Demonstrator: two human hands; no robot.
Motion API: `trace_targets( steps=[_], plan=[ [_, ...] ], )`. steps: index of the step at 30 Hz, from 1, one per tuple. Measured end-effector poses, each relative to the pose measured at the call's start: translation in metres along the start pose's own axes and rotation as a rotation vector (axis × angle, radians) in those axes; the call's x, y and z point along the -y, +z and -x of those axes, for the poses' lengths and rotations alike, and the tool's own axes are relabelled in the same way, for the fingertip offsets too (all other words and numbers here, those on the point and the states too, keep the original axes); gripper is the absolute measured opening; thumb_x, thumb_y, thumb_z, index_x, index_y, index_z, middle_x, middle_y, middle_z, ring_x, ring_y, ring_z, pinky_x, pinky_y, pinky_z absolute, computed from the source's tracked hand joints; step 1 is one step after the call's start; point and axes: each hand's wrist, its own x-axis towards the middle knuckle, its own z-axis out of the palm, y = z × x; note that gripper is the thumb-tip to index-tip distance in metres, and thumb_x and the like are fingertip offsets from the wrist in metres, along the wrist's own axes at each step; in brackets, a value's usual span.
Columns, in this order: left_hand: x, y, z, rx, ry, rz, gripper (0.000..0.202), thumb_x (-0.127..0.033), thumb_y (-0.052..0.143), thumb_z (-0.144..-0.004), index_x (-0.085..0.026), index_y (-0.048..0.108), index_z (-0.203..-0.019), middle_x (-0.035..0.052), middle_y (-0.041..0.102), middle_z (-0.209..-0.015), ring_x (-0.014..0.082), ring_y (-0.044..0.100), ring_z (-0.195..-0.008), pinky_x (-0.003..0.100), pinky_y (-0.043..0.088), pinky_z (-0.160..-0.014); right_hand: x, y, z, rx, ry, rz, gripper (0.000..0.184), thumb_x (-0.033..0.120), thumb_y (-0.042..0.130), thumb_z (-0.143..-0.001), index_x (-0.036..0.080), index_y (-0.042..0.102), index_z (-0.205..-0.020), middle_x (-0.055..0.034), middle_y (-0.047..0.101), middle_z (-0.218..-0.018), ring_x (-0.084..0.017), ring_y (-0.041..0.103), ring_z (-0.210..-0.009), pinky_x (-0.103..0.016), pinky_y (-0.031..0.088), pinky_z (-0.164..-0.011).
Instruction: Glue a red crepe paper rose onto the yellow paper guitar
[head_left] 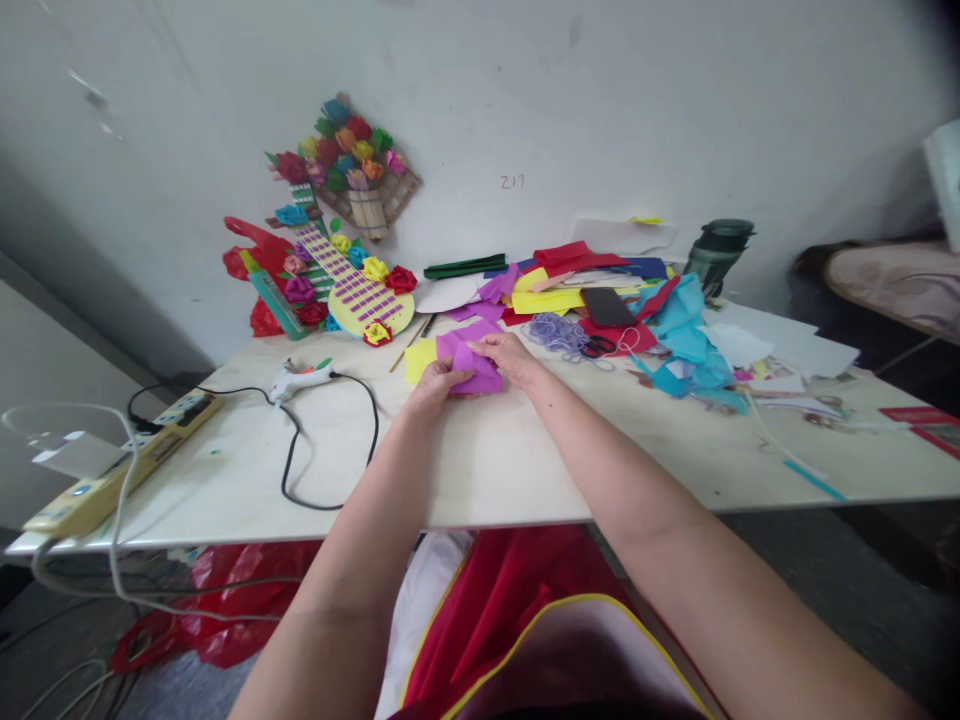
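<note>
A piece of purple crepe paper (486, 380) is held between both hands, low over the middle of the table. My left hand (436, 386) has its thumb lying on the lower left of the paper. My right hand (507, 358) pinches the paper's upper right part. Just behind the left hand a yellow paper piece (420, 358) lies on the table. More purple paper (480, 312) lies behind the hands. The undersides of the fingers are hidden by the paper.
On the left are a glue gun (301, 380) with its black cord, a power strip (120, 470) and a glue bottle (274, 298). A flower-decorated paper guitar (367, 302) leans at the back. To the right lie purple yarn (555, 332), scissors (598, 346), a phone (607, 307) and blue paper (686, 335).
</note>
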Motion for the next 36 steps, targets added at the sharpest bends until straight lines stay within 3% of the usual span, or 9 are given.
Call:
trace_targets(
  steps=[6,9,17,20,23,26,31,36],
  plan=[
    [0.000,-0.002,-0.001,-0.068,0.037,0.055,0.043,-0.028,0.081,-0.048,-0.009,0.067,-0.084,0.0073,0.068,-0.071,0.0217,0.066,-0.070,0.029,0.052,-0.058,0.000,0.001,-0.002,-0.043,0.081,-0.083,0.039,0.045,0.075,-0.054,0.016,0.049,-0.057,0.0074,0.044,-0.046,-0.005,0.037,-0.042,-0.020,0.029,-0.043],
    [0.000,-0.002,-0.002,-0.104,0.062,0.079,0.042,-0.027,0.081,-0.047,-0.009,0.066,-0.082,0.0062,0.068,-0.071,0.0204,0.065,-0.067,0.029,0.052,-0.058,-0.001,-0.004,-0.003,-0.011,0.111,-0.091,0.035,0.041,0.076,-0.058,0.016,0.051,-0.059,0.0053,0.051,-0.048,-0.007,0.044,-0.043,-0.021,0.036,-0.044],
    [-0.001,0.000,-0.002,-0.224,0.160,0.175,0.033,-0.025,0.079,-0.049,-0.013,0.063,-0.074,0.0013,0.066,-0.066,0.0114,0.058,-0.054,0.024,0.048,-0.054,-0.003,-0.015,-0.004,0.112,0.140,-0.110,0.020,0.027,0.070,-0.065,0.014,0.056,-0.062,-0.0008,0.061,-0.053,-0.010,0.055,-0.046,-0.021,0.041,-0.043],
    [-0.001,-0.001,-0.003,-0.232,0.177,0.189,0.030,-0.025,0.078,-0.049,-0.014,0.063,-0.072,0.0000,0.065,-0.064,0.0100,0.057,-0.054,0.022,0.047,-0.053,-0.001,-0.016,-0.004,0.171,0.170,-0.144,0.023,0.034,0.063,-0.073,0.013,0.058,-0.063,-0.0044,0.064,-0.057,-0.012,0.057,-0.047,-0.023,0.044,-0.043],
    [-0.001,-0.001,-0.003,-0.230,0.180,0.183,0.030,-0.027,0.078,-0.050,-0.014,0.064,-0.073,0.0001,0.064,-0.064,0.0100,0.055,-0.052,0.022,0.045,-0.052,0.000,-0.017,-0.005,0.178,0.208,-0.158,0.043,0.048,0.049,-0.082,0.011,0.061,-0.064,-0.0089,0.066,-0.060,-0.014,0.059,-0.048,-0.024,0.045,-0.041],
    [-0.002,-0.002,-0.002,-0.220,0.184,0.171,0.031,-0.028,0.078,-0.049,-0.014,0.065,-0.073,-0.0002,0.063,-0.062,0.0101,0.054,-0.052,0.022,0.045,-0.051,-0.001,-0.017,-0.006,0.172,0.195,-0.124,0.046,0.054,0.052,-0.079,0.012,0.062,-0.065,-0.0089,0.066,-0.061,-0.014,0.059,-0.047,-0.024,0.046,-0.041],
    [-0.001,-0.003,-0.003,-0.201,0.190,0.145,0.033,-0.030,0.079,-0.049,-0.013,0.066,-0.075,0.0004,0.064,-0.064,0.0100,0.056,-0.054,0.022,0.046,-0.053,0.000,-0.015,-0.002,0.147,0.161,-0.045,0.034,0.045,0.068,-0.070,0.013,0.059,-0.063,-0.0042,0.064,-0.056,-0.012,0.057,-0.044,-0.021,0.045,-0.040],
    [-0.001,-0.004,-0.004,-0.217,0.179,0.124,0.038,-0.034,0.081,-0.047,-0.013,0.066,-0.075,0.0013,0.064,-0.063,0.0108,0.055,-0.051,0.024,0.046,-0.051,-0.001,-0.015,-0.003,0.106,0.153,-0.058,0.020,0.030,0.060,-0.073,0.013,0.058,-0.064,-0.0047,0.065,-0.056,-0.013,0.059,-0.043,-0.021,0.044,-0.040]
  ],
)
